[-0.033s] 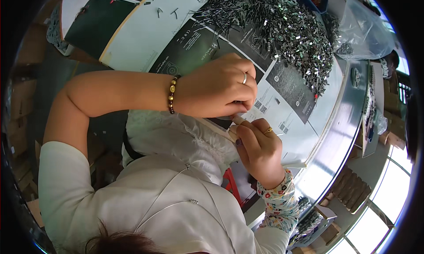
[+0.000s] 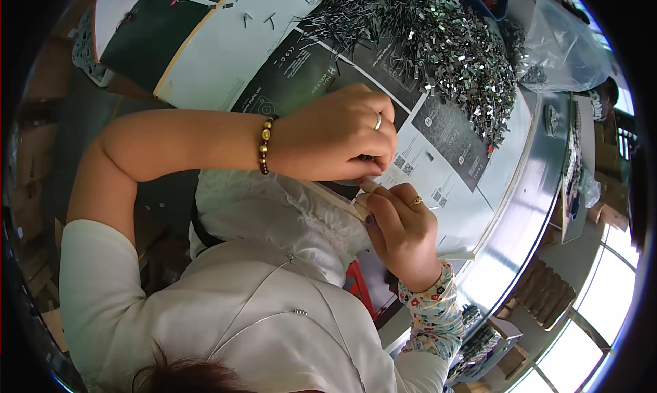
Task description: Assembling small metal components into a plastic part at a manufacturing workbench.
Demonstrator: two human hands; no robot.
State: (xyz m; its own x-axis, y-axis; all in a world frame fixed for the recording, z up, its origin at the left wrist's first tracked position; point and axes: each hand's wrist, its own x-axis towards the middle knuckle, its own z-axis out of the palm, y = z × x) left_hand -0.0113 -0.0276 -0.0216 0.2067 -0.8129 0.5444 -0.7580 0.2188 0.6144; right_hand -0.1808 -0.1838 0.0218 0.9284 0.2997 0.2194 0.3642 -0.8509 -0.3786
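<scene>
My left hand (image 2: 342, 134), with a ring and a beaded bracelet on its wrist, reaches over the table's near edge. Its fingers are curled under and their tips are mostly hidden. Just below it, my right hand (image 2: 404, 232) is closed in a pinch, thumb against fingers, almost touching the left fingertips. Whatever lies between the fingers is too small or too covered to make out. Beyond both hands spreads a large heap of small dark and shiny metal-looking pieces (image 2: 465, 64), with thin dark strips (image 2: 356, 17) on its left side.
Printed black-and-white sheets (image 2: 452, 143) cover the white table. A few loose strips (image 2: 269, 21) lie at the far left near a dark green board (image 2: 154, 41). A clear plastic bag (image 2: 568, 51) and a blue bin (image 2: 489, 0) stand at the far right.
My left hand and its bracelet have shifted very slightly. The right hand and the heap look the same.
</scene>
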